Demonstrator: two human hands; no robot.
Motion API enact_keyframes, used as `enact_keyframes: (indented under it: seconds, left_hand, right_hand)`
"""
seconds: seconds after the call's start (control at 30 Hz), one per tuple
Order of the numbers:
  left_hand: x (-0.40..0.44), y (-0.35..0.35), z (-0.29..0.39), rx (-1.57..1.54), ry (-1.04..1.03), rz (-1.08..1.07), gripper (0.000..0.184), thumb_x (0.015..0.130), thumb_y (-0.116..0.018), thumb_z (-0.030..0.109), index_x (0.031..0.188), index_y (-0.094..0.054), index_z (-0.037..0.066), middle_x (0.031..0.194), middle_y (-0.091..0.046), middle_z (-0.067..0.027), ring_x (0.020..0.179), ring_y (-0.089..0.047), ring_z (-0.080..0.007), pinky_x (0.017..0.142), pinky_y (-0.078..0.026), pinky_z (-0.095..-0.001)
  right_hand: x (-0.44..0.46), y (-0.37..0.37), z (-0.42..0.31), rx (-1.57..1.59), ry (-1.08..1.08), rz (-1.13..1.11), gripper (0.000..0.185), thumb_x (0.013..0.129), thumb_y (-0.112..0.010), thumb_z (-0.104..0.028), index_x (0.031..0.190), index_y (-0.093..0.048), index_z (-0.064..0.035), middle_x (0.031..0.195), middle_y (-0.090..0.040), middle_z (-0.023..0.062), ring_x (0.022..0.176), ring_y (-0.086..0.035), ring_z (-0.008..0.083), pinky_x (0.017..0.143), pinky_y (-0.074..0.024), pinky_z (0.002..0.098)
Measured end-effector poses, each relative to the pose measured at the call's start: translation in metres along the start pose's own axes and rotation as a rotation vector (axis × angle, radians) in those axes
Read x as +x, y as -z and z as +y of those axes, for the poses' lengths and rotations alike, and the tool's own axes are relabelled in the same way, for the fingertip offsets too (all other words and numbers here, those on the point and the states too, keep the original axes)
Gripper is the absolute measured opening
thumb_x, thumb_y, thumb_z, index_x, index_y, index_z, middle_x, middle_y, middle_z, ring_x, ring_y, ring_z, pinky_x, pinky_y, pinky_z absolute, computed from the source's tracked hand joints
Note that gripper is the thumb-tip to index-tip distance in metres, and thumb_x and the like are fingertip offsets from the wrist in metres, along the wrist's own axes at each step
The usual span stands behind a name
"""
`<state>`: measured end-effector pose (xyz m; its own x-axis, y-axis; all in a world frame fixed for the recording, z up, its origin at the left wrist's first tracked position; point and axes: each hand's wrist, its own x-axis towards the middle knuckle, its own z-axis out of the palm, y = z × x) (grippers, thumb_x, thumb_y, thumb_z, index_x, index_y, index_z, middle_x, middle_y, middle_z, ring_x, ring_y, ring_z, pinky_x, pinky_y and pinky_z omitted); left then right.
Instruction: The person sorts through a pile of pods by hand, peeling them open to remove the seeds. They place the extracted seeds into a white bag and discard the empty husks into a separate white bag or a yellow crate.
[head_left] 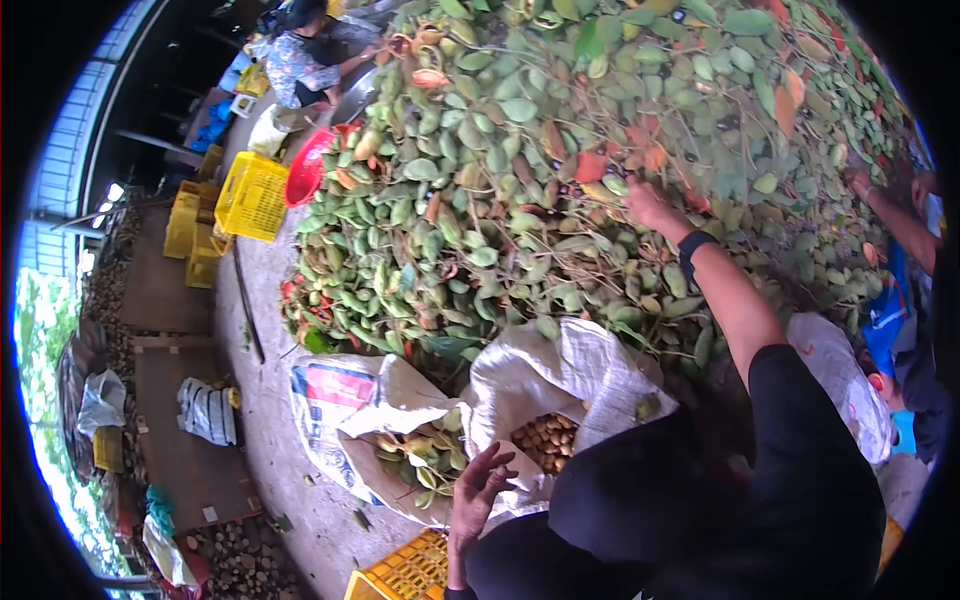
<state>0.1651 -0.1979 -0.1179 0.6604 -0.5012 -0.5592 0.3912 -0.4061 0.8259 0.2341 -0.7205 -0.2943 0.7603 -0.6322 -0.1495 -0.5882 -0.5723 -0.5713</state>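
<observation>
Over on the far left, a yellow basket (252, 197) sits on the floor, with a red bowl (305, 172) beside it, up against the edge of the big heap of pods (450, 285). Moving right, a white sack (330, 395) slumps open at the near edge of the heap, green pods inside, and here's the left hand (484, 495) just beside it, fingers loosely parted and half curled, nothing visible in them. Right next to that hand, another white sack (625, 375) gapes around a load of brown nuts (545, 442). Now across to the right hand (652, 203), stretched well out over the heap, a black band (697, 241) on its wrist, and this is where it gets close: a pale green pod (615, 185) lies right at the fingertips, on their upper-left side, on the side away from the wrist. The right hand is by far the nearer one; the left is well apart from that pod, down by the sacks. The view is too small and soft to tell whether those right fingers are closed on the pod, or which way its long axis runs. Far right, another person's arm (903, 225) reaches in over the heap's edge, well apart from both hands.
</observation>
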Motion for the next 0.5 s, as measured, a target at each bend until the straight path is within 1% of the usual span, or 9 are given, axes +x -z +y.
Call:
enact_keyframes:
  seconds: [0.07, 0.13, 0.23, 0.27, 0.33, 0.4, 0.43, 0.47, 0.5]
  left_hand:
    - [-0.010, -0.002, 0.018, 0.044, 0.025, 0.056, 0.051, 0.090, -0.059, 0.016, 0.133, -0.039, -0.001, 0.119, -0.057, -0.0166, 0.095, -0.061, -0.0191, 0.078, -0.051, -0.0300]
    - [-0.018, 0.002, 0.021, 0.003, -0.021, 0.103, 0.050, 0.089, -0.060, 0.016, 0.133, -0.040, -0.001, 0.117, -0.059, -0.0164, 0.092, -0.061, -0.0188, 0.077, -0.051, -0.0297]
    - [-0.019, -0.001, 0.041, 0.030, -0.038, 0.133, 0.048, 0.090, -0.059, 0.016, 0.131, -0.042, -0.002, 0.115, -0.059, -0.0170, 0.088, -0.062, -0.0177, 0.073, -0.053, -0.0302]
    - [-0.013, -0.004, 0.048, 0.033, -0.015, 0.124, 0.048, 0.090, -0.059, 0.016, 0.131, -0.042, -0.002, 0.115, -0.059, -0.0174, 0.087, -0.062, -0.0179, 0.073, -0.053, -0.0304]
    - [0.007, -0.020, 0.056, 0.001, 0.007, 0.079, 0.053, 0.091, -0.057, 0.021, 0.134, -0.037, -0.002, 0.116, -0.058, -0.0190, 0.088, -0.061, -0.0186, 0.073, -0.053, -0.0308]
    - [0.032, -0.035, 0.058, -0.057, 0.010, -0.083, 0.062, 0.092, -0.055, 0.027, 0.139, -0.027, -0.002, 0.117, -0.057, -0.0200, 0.091, -0.060, -0.0196, 0.073, -0.053, -0.0309]
    - [0.041, -0.045, 0.057, -0.196, 0.016, -0.082, 0.061, 0.093, -0.054, 0.029, 0.137, -0.028, -0.003, 0.113, -0.057, -0.0189, 0.089, -0.060, -0.0198, 0.073, -0.053, -0.0305]
    - [0.049, -0.055, 0.053, -0.334, 0.013, -0.087, 0.060, 0.093, -0.053, 0.032, 0.135, -0.030, -0.003, 0.109, -0.058, -0.0177, 0.088, -0.061, -0.0200, 0.072, -0.053, -0.0302]
    - [0.060, -0.059, 0.046, -0.393, 0.027, -0.090, 0.056, 0.093, -0.053, 0.033, 0.131, -0.033, -0.003, 0.106, -0.058, -0.0155, 0.085, -0.061, -0.0199, 0.071, -0.053, -0.0294]
  right_hand:
    - [-0.002, -0.011, -0.006, -0.069, 0.005, 0.109, 0.029, 0.086, -0.051, -0.018, 0.109, -0.047, -0.0011, 0.096, -0.061, 0.0251, 0.093, -0.059, 0.0418, 0.078, -0.0468, 0.0504]
    - [-0.008, -0.017, -0.009, -0.220, 0.086, 0.174, 0.026, 0.090, -0.049, -0.024, 0.105, -0.051, -0.0028, 0.084, -0.064, 0.0204, 0.079, -0.062, 0.0390, 0.068, -0.0489, 0.0496]
    - [-0.067, 0.003, -0.034, 0.147, 0.409, 0.409, 0.027, 0.088, -0.056, -0.025, 0.106, -0.056, -0.0046, 0.074, -0.063, 0.0189, 0.069, -0.061, 0.0377, 0.058, -0.0477, 0.0439]
    - [-0.083, 0.000, -0.039, 0.305, 0.531, 0.375, 0.029, 0.088, -0.058, -0.021, 0.110, -0.056, -0.0030, 0.076, -0.065, 0.0157, 0.068, -0.064, 0.0301, 0.058, -0.0479, 0.0372]
    - [-0.137, 0.003, -0.067, 0.783, 0.336, -0.118, 0.031, 0.089, -0.059, -0.021, 0.112, -0.055, -0.0003, 0.085, -0.066, 0.0100, 0.072, -0.062, 0.0168, 0.062, -0.0475, 0.0308]
    - [-0.192, 0.002, -0.092, 0.835, 0.320, -0.369, 0.032, 0.090, -0.058, -0.020, 0.113, -0.055, 0.0016, 0.093, -0.064, 0.0065, 0.080, -0.057, 0.0093, 0.067, -0.0466, 0.0274]
    - [-0.214, 0.013, -0.112, 0.800, 0.436, -0.479, 0.032, 0.090, -0.058, -0.020, 0.113, -0.055, 0.0009, 0.096, -0.063, 0.0094, 0.080, -0.059, 0.0111, 0.068, -0.0471, 0.0284]
    - [-0.232, 0.009, -0.122, 0.757, 0.545, -0.479, 0.031, 0.090, -0.059, -0.021, 0.112, -0.055, -0.0001, 0.092, -0.064, 0.0118, 0.079, -0.061, 0.0131, 0.068, -0.0476, 0.0302]
    - [-0.243, 0.001, -0.127, 0.687, 0.654, -0.477, 0.025, 0.089, -0.059, -0.015, 0.108, -0.055, 0.0002, 0.082, -0.062, 0.0083, 0.071, -0.059, 0.0105, 0.062, -0.0465, 0.0278]
